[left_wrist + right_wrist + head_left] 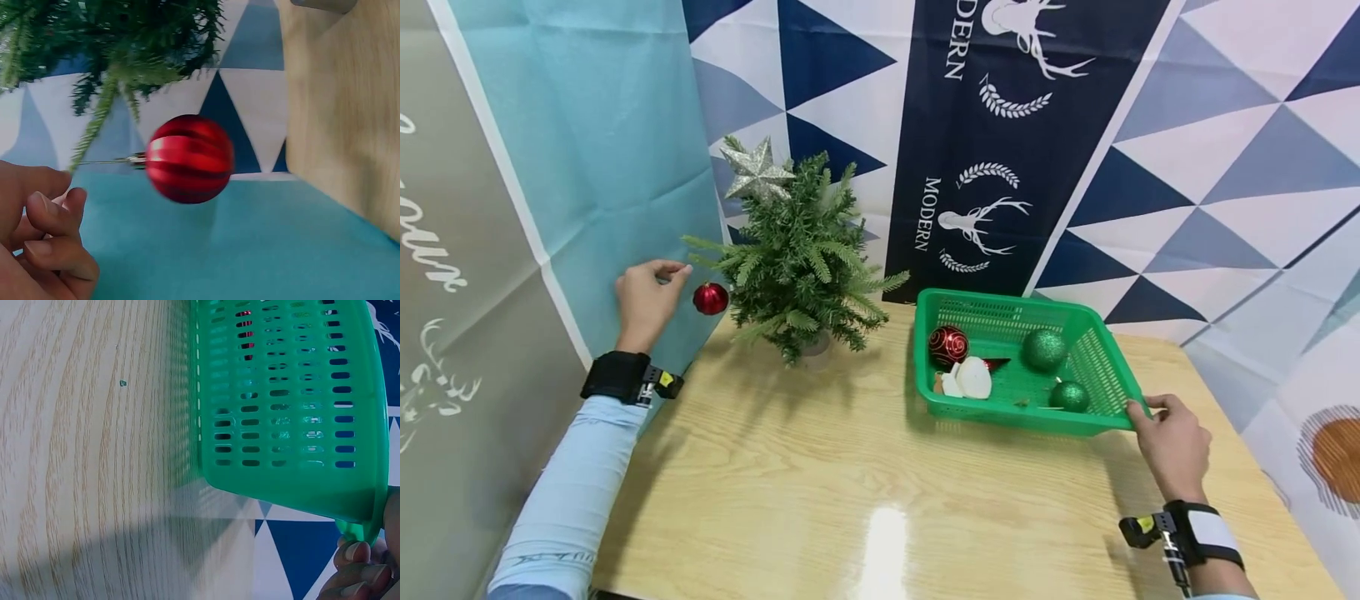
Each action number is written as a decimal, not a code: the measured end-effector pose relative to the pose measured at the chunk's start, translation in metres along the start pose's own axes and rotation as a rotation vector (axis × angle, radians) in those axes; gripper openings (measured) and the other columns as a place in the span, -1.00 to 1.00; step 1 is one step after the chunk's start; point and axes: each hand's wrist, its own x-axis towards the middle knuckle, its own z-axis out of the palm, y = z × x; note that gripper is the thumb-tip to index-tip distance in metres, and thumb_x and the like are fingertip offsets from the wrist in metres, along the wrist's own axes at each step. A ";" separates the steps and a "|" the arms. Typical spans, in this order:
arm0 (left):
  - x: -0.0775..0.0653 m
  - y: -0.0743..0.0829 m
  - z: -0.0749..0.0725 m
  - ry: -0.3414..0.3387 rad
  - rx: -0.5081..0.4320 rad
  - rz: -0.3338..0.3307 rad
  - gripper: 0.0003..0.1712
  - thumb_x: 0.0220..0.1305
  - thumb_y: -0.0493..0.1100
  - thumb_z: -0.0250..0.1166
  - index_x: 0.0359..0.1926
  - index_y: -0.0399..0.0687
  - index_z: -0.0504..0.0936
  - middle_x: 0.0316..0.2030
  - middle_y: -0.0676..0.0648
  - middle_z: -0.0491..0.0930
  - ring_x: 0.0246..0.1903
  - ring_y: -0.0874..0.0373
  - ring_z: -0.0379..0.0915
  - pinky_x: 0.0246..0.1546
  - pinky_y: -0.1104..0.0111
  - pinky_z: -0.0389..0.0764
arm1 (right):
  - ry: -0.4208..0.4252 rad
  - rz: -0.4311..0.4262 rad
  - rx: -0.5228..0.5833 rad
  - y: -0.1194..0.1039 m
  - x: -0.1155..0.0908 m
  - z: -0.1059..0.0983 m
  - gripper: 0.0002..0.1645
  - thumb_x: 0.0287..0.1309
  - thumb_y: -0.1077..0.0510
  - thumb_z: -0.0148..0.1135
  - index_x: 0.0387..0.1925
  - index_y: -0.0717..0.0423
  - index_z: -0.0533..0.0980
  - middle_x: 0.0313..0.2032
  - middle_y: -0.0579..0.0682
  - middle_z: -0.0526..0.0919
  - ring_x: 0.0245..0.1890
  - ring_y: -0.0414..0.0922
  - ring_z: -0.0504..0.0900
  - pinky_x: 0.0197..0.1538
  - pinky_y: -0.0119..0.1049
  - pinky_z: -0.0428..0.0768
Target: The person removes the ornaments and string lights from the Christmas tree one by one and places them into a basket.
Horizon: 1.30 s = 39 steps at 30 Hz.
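In the head view my left hand point(649, 302) is at the left of a small Christmas tree point(808, 258). Thumb and forefinger pinch the thin hanging loop of a shiny red Christmas ball point(711, 298), which dangles beside the outer branches. The left wrist view shows the ball point(190, 159) close up, its loop running to the fingertips beside a light green branch tip point(94, 128); whether the loop is over that tip I cannot tell. My right hand point(1172, 446) grips the near right rim corner of a green plastic basket point(1015, 422), fingers curled under the rim in the right wrist view.
Inside the basket lie a red swirl-patterned ball point(948, 344), two green glitter balls point(1043, 348), a white ornament point(973, 377) and a red pointed piece point(997, 364). A silver star point(760, 173) tops the tree. Patterned cloth point(850, 108) hangs behind the wooden table point(790, 492).
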 end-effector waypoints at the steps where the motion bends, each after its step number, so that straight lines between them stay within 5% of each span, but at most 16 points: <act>1: 0.001 -0.002 0.002 -0.013 0.006 -0.007 -0.60 0.51 -0.05 0.26 0.06 -0.34 0.73 -0.18 -0.37 0.70 -0.31 -0.16 0.51 -0.31 0.26 0.33 | 0.000 0.003 -0.002 0.000 -0.001 0.001 -0.38 0.46 -0.11 0.09 0.21 0.35 0.50 -0.40 0.14 0.55 -0.31 0.12 0.41 -0.47 -0.13 0.33; 6: 0.001 -0.007 0.008 -0.052 0.004 -0.028 -0.63 0.50 -0.08 0.27 0.04 -0.32 0.73 -0.15 -0.35 0.69 -0.28 -0.15 0.50 -0.24 0.23 0.30 | 0.012 -0.007 -0.008 -0.001 -0.002 0.005 -0.40 0.44 -0.10 0.12 0.17 0.35 0.52 -0.42 0.12 0.55 -0.40 0.07 0.43 -0.53 -0.16 0.33; 11: 0.000 -0.006 0.009 -0.050 -0.039 -0.022 -0.64 0.52 -0.09 0.25 0.02 -0.34 0.73 -0.17 -0.37 0.66 -0.25 -0.15 0.42 0.13 0.02 0.22 | 0.023 -0.023 -0.008 -0.004 -0.001 0.006 -0.41 0.45 -0.09 0.12 0.17 0.35 0.52 -0.45 0.10 0.54 -0.46 0.03 0.43 -0.55 -0.17 0.32; 17: 0.001 -0.006 0.005 -0.007 -0.036 0.015 -0.66 0.52 -0.08 0.25 -0.05 -0.31 0.75 -0.26 -0.32 0.67 -0.48 0.18 0.35 -0.22 0.23 0.34 | 0.022 -0.009 -0.005 -0.005 0.000 0.006 -0.40 0.45 -0.09 0.11 0.17 0.36 0.51 -0.44 0.11 0.54 -0.46 0.03 0.43 -0.56 -0.17 0.32; 19: 0.003 -0.004 0.003 0.016 -0.035 0.025 -0.67 0.51 -0.09 0.26 -0.08 -0.31 0.75 -0.27 -0.32 0.67 -0.49 0.14 0.38 -0.34 0.28 0.29 | 0.023 -0.010 -0.005 -0.004 0.000 0.005 -0.40 0.45 -0.09 0.11 0.18 0.36 0.51 -0.45 0.11 0.54 -0.48 0.02 0.43 -0.58 -0.18 0.32; 26: 0.015 0.006 0.000 0.068 -0.066 0.020 -0.67 0.49 -0.12 0.28 -0.11 -0.37 0.73 -0.25 -0.40 0.66 -0.20 -0.21 0.46 0.04 0.02 0.28 | 0.026 -0.016 0.005 0.000 -0.001 0.002 -0.41 0.46 -0.07 0.11 0.18 0.39 0.50 -0.45 0.13 0.55 -0.40 0.09 0.41 -0.49 -0.13 0.31; 39: 0.025 0.025 -0.007 0.123 -0.079 0.002 -0.66 0.48 -0.09 0.24 -0.08 -0.33 0.75 -0.23 -0.33 0.66 -0.20 -0.14 0.41 0.10 0.06 0.23 | 0.026 0.001 0.004 0.001 -0.002 0.002 -0.41 0.45 -0.07 0.12 0.17 0.37 0.51 -0.45 0.11 0.55 -0.45 0.05 0.42 -0.54 -0.16 0.31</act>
